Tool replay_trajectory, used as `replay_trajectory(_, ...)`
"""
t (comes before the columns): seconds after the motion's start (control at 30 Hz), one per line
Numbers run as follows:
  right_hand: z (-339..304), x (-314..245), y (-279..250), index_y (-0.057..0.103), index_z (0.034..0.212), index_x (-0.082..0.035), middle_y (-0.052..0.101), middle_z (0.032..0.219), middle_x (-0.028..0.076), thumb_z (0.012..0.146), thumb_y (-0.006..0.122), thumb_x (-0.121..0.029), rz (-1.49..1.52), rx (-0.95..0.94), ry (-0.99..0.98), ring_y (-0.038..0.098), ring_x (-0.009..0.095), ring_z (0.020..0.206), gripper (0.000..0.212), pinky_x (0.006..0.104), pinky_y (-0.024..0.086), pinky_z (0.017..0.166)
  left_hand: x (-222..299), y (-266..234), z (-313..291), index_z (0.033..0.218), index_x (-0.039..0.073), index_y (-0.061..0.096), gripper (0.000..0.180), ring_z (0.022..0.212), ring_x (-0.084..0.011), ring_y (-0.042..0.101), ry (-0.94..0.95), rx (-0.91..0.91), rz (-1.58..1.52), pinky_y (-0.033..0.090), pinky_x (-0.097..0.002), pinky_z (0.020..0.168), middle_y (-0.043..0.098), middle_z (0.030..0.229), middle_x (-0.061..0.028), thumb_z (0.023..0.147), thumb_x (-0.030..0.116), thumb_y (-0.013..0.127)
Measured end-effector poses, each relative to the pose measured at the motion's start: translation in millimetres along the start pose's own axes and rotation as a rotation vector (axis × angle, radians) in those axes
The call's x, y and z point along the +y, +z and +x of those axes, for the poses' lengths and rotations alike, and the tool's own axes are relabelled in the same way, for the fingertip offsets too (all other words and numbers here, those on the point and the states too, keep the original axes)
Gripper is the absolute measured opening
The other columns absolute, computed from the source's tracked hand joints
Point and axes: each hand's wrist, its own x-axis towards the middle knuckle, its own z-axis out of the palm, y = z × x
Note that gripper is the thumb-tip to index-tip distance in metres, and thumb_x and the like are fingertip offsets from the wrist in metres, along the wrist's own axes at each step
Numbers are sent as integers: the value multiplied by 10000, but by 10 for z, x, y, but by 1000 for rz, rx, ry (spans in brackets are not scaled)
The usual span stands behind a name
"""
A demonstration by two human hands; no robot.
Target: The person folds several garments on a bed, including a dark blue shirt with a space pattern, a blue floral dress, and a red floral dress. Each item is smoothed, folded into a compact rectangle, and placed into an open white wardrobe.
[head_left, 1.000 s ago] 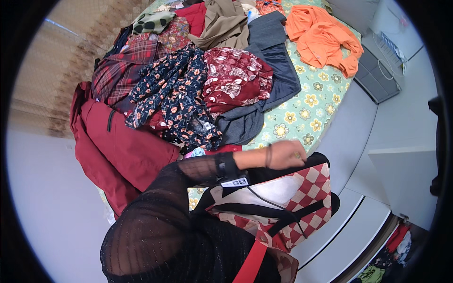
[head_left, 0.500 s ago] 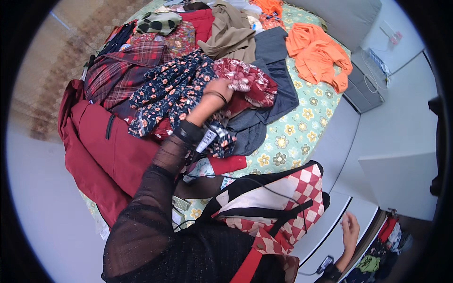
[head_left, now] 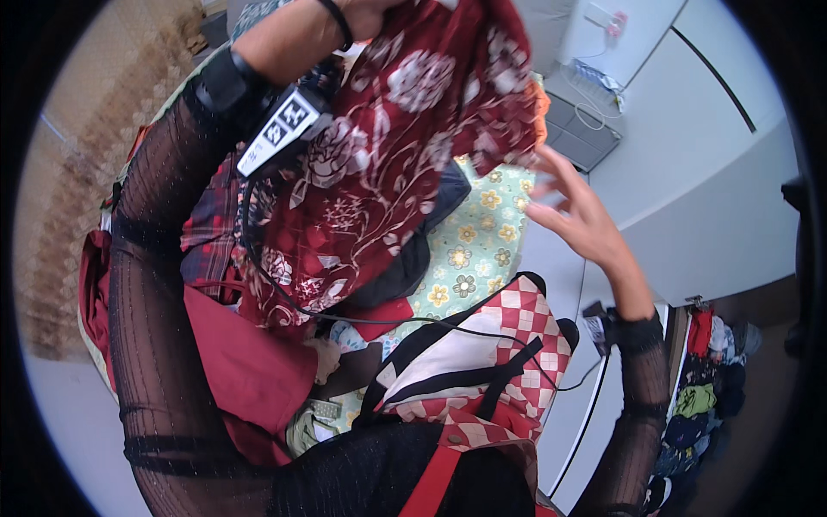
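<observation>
Two bare hands are in view, and we find the left hand (head_left: 369, 12) at the upper edge, closed on a dark red garment with pale flowers (head_left: 388, 164); the edge cuts off its fingertips, so we cannot tell their exact grip. The garment hangs from that hand in a broad sheet, spreading below it and to its right, over the bed (head_left: 482, 226). Just beside the garment's right-hand edge we see the right hand (head_left: 575, 211), its thumb and fingers apart and curved toward the cloth; we cannot tell whether the fingertips touch it. Behind the raised cloth we make out a plaid garment (head_left: 211, 211) on the left, a dark grey garment (head_left: 405, 269) lower down and a strip of orange cloth (head_left: 542, 112) near the right fingertips. A plain maroon garment (head_left: 250, 362) lies nearer us, on the left. Below the hanging cloth we see a red-and-cream checked apron (head_left: 530, 327) on the wearer, with a black cable (head_left: 413, 320) running across it from the left wrist's device (head_left: 284, 125).
</observation>
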Motion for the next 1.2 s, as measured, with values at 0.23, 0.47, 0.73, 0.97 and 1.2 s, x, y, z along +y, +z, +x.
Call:
replay_trajectory(0.23,705,-215,371,427,1312,15,578,1211,111,804,677,-117,367,-22,-136,542,198,1119,581,323,420,962,284,1046,168,871,25,597,155,633,-164,634,156,-189,-93,543,-281,580,664,779,-86,918,154,525)
replay_trajectory(0.47,-528,477,-31,538,1213,-84,625,1103,43,918,550,-219,922,449,192,596,171,954,325,346,504,813,-981,90,-47,1358,0,418,833,1257,-298,458,507,-342,933,366,-385,1058,481,1347,-196,760,481,743)
replay_trajectory(0.73,-1809,385,-737,517,1208,3,626,1143,126,754,518,-100,1176,675,45,606,264,1053,465,431,447,1000,-3103,-592,-1062,1294,143,497,717,1059,-294,513,307,-256,1823,481,-410,827,506,1235,-117,613,98,716)
replay_trajectory(0.97,-1441,552,-641,587,1054,22,655,1030,108,798,561,-71,1109,704,212,649,217,910,273,376,527,864,-1864,-1969,-814,1082,97,638,415,1016,-353,586,578,409,1832,469,-428,891,633,1067,-156,709,-46,526)
replay_trajectory(1.2,-876,199,-477,638,881,-8,668,841,50,767,639,-58,472,649,152,619,104,748,125,276,507,709,-439,-2453,-966,1306,132,491,512,1164,-326,533,-131,1172,2101,442,-415,959,507,1325,-178,853,311,648)
